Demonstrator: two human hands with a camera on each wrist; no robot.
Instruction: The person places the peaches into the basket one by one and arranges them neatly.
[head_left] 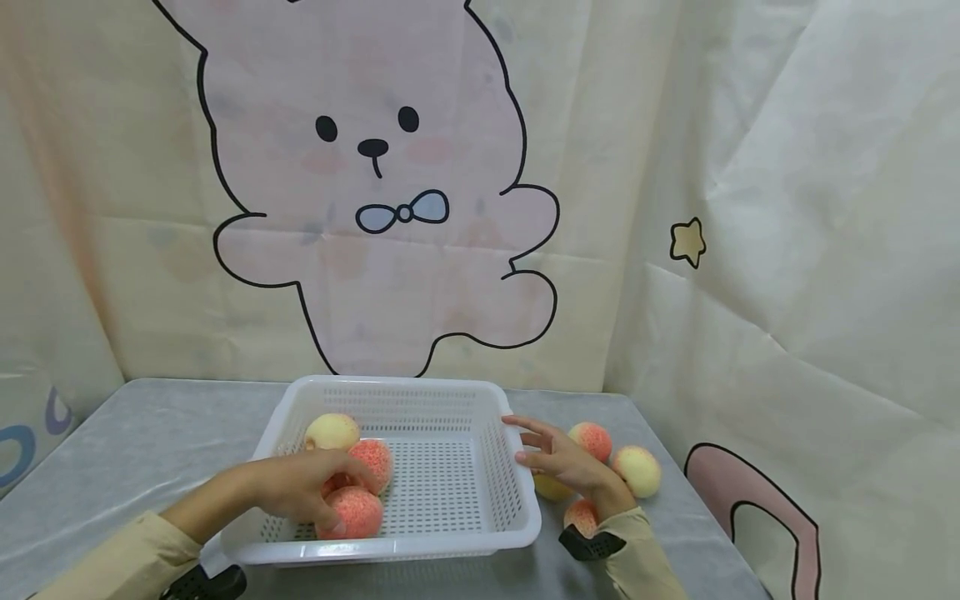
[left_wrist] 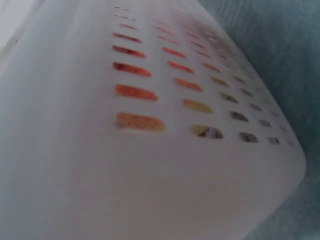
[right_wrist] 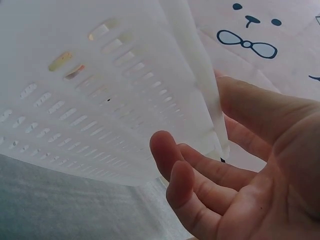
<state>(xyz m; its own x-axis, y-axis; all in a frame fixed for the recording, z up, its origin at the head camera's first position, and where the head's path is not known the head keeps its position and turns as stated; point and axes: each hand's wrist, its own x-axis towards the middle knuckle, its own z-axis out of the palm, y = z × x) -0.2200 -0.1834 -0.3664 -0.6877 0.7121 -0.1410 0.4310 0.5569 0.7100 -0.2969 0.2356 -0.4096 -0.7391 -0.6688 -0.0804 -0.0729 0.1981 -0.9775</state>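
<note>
A white plastic basket (head_left: 420, 546) with slotted walls stands on the table. Inside, at its left, lie several peaches, among them a yellowish one (head_left: 332, 431) at the back and a red one (head_left: 372, 462) beside it. My left hand (head_left: 300, 486) reaches over the left wall and grips the front red peach (head_left: 356, 512), thumb on its near side. At the right wall, my right hand (head_left: 562, 458) holds the basket's rim (right_wrist: 202, 85); its lower fingers (right_wrist: 180, 182) curl loosely outside the wall. The left wrist view shows only the basket wall (left_wrist: 165, 185), with peach colours through the slots.
Right of the basket, partly behind my right hand and wrist, lie several more peaches: a red one (head_left: 591, 440), a pale yellow one (head_left: 637, 472) and a red one (head_left: 581, 517) near the wrist. A grey cloth covers the table (head_left: 97, 475). A printed curtain (head_left: 577, 250) hangs behind.
</note>
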